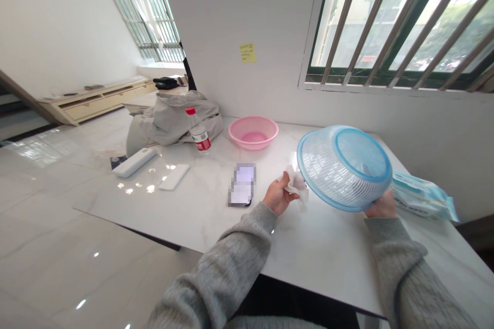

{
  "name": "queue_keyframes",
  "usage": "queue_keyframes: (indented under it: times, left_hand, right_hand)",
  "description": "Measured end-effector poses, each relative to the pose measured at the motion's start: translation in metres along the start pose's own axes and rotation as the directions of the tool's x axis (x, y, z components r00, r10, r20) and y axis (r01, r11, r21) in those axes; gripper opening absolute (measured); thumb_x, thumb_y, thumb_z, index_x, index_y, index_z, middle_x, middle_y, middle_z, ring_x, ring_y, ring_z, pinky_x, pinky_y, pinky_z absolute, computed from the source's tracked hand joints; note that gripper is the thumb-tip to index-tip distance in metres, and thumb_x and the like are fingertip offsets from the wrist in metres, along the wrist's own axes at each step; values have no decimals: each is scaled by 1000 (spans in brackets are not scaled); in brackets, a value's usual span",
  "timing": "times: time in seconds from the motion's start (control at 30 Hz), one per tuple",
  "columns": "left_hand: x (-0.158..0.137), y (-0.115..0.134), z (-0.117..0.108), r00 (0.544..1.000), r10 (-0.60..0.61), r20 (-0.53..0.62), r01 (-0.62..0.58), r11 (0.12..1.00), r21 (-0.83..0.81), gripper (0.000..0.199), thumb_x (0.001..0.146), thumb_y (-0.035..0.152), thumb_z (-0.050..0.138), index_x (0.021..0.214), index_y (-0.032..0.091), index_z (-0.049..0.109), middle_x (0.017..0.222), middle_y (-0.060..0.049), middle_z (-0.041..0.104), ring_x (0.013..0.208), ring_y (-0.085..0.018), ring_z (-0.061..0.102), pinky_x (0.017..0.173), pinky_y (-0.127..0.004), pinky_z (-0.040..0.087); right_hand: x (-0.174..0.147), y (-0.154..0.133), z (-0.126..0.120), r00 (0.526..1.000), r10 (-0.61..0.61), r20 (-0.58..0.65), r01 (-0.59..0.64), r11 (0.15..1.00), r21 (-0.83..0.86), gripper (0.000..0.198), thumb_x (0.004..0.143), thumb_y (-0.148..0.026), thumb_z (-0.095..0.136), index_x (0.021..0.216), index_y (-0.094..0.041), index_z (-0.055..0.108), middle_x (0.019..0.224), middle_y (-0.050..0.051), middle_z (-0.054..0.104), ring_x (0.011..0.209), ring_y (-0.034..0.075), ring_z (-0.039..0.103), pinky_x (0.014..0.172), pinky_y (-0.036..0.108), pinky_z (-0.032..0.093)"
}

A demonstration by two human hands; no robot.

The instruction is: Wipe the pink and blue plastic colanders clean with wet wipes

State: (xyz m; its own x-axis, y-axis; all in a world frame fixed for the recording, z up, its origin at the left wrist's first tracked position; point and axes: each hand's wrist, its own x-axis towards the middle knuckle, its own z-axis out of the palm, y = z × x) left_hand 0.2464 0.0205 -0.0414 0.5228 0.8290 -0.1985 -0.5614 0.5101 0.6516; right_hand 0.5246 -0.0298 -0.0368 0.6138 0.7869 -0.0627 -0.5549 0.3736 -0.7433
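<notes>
My right hand point(382, 206) grips a blue plastic colander point(343, 167) from its lower right side. Tilted above the table, the colander turns its slotted side and round base toward me; its inside is hidden. Between the thumb and fingers of my left hand point(278, 194) is a white wet wipe point(296, 187), just left of the colander's rim. From this angle I cannot tell whether the wipe touches the rim. Behind my right hand, a light blue pack of wipes point(420, 198) lies on the table.
On the white marbled table point(216, 226) are a phone point(242, 185), a pink basin point(253, 132), a red-capped bottle point(199, 136), a long white case point(135, 162), a flat white object point(174, 177) and a grey cloth bag point(173, 118). A wall with a barred window stands behind.
</notes>
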Motion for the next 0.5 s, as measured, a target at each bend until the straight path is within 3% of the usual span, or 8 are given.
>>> queue_keyframes:
  times: [0.1,0.23,0.5]
  left_hand:
    - [2,-5,-1,997,68,26,-70,993,97,51,85,61,73,84,12,66,67,-7,67,58,-16,64,45,-22,41]
    - [2,-10,-1,988,151,21,-152,963,223,58,79,72,73,75,17,57,47,5,46,40,-8,41,38,-21,23]
    - [-1,-6,4,990,141,-18,-134,966,220,63,68,74,81,70,18,52,53,8,42,38,-2,31,38,-21,14]
  right_hand:
    - [-2,-2,1,1000,-29,0,29,999,-34,20,84,-38,66,100,-27,73,99,3,78,97,26,73,91,43,62]
    - [-5,-5,3,999,-49,1,49,998,-51,19,84,-42,65,96,-29,72,104,3,78,101,26,72,93,43,61]
    - [4,1,-5,1000,-6,-1,6,1000,-19,22,83,-30,64,101,-25,75,99,5,78,100,25,72,97,43,59]
